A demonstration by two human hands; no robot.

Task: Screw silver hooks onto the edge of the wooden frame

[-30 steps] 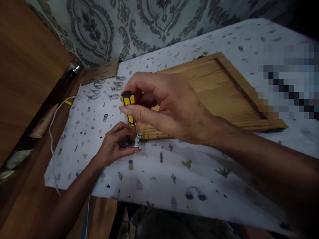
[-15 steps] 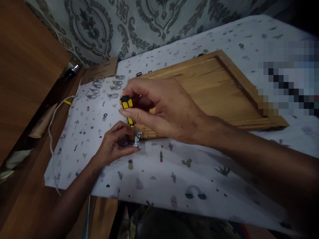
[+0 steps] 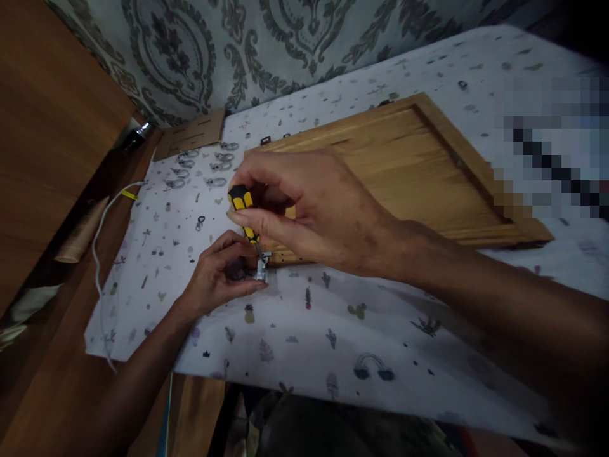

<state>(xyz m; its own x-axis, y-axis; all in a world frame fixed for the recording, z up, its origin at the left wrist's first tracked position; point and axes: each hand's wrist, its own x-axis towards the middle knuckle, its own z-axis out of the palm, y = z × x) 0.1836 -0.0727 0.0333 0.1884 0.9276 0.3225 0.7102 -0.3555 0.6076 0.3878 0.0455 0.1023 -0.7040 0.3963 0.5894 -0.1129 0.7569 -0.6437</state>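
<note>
From the head view, the bracket (image 3: 262, 266) sits against the panel's (image 3: 404, 165) near edge, with bare cloth (image 3: 333, 330) open in front. The left hand (image 3: 216, 279) pinches the bracket. The right hand (image 3: 323, 212) clasps the screwdriver (image 3: 242, 202) upright just above it, and the tip seemingly meets the bracket.

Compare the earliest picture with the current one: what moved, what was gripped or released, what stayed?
The right hand and its yellow-and-black screwdriver sank slightly toward the metal bracket, fingers shifting a little on the handle. Nothing was taken up or let go. The left hand stayed on the bracket; the wooden panel kept its place.
</note>
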